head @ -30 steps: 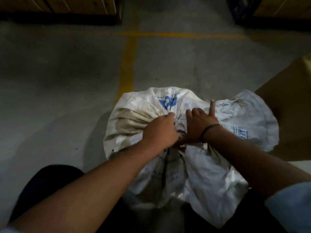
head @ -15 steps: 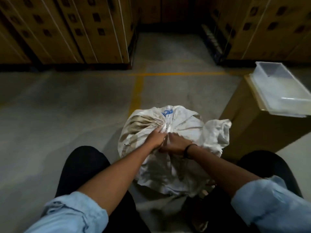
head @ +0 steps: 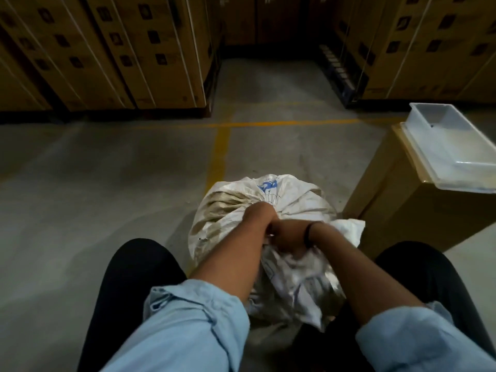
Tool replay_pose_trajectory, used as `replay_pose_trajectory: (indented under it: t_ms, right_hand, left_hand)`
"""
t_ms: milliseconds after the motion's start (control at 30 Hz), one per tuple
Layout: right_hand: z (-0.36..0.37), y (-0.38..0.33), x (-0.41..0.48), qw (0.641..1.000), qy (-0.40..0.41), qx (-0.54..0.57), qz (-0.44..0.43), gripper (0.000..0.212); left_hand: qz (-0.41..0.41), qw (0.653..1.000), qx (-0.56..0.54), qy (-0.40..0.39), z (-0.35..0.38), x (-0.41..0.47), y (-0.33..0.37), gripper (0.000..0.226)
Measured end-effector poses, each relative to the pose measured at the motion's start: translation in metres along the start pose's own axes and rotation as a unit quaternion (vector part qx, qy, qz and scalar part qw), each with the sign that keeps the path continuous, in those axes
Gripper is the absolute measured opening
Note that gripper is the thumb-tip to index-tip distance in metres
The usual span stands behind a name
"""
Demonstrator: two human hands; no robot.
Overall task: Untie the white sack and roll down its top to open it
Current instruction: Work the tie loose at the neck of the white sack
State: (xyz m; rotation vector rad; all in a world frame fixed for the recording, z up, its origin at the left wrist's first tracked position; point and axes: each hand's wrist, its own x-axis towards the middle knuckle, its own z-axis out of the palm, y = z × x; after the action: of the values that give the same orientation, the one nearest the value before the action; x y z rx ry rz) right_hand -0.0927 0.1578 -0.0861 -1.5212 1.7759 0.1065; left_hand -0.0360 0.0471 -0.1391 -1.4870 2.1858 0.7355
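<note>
Grey concrete floor (head: 80,183) of a dim warehouse fills the view, seen from above by a seated person. At far left stands a wall of strapped brown cartons (head: 107,49). A yellow line (head: 218,157) painted on the floor runs toward the person and meets a cross line ahead.

Lower left, a leg (head: 128,277) in black and a pale blue sleeve (head: 188,326) reach in. The left hand (head: 261,213) is curled into a fist on the gathered neck of the sack (head: 295,200). This white sack, stained brown on its left side and printed blue on top, stands on the floor between the person's knees, at the near end of the yellow line.

The hands are together, touching at the neck. The right hand (head: 288,237) is curled round the loose cloth just below the gather, and a dark band (head: 308,233) circles its wrist. Motion blur hides the fingers and any knot.

Right of the sack and just beside it sits a brown box (head: 389,205), and on top of it a clear plastic tray (head: 451,149). More cartons (head: 429,49) rise behind.
</note>
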Motion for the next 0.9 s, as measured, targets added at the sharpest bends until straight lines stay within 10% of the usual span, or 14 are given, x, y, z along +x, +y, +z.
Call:
replay_pose_trajectory:
  t_ms: [167,567,700,900]
  right_hand:
    - [-0.037,0.028,0.015,0.985,0.169,-0.025,-0.032,0.028]
    - [0.019,0.041,0.096,0.931,0.182,-0.247,-0.197,0.039]
    - [0.016,0.039,0.112,0.931,0.267,-0.249,-0.017,0.089]
    - [0.012,0.003,0.162,0.971,0.224,-0.086,0.008,0.063]
  left_hand:
    - [-0.003,1.000,-0.009,-0.002,-0.002,0.029,-0.044,0.036]
    - [0.103,0.972,0.198,0.070,-0.088,0.002,-0.041,0.038]
    - [0.093,0.958,0.247,0.116,-0.101,-0.019,-0.011,0.040]
    - [0.122,0.912,0.323,0.221,-0.059,-0.047,0.002,0.037]
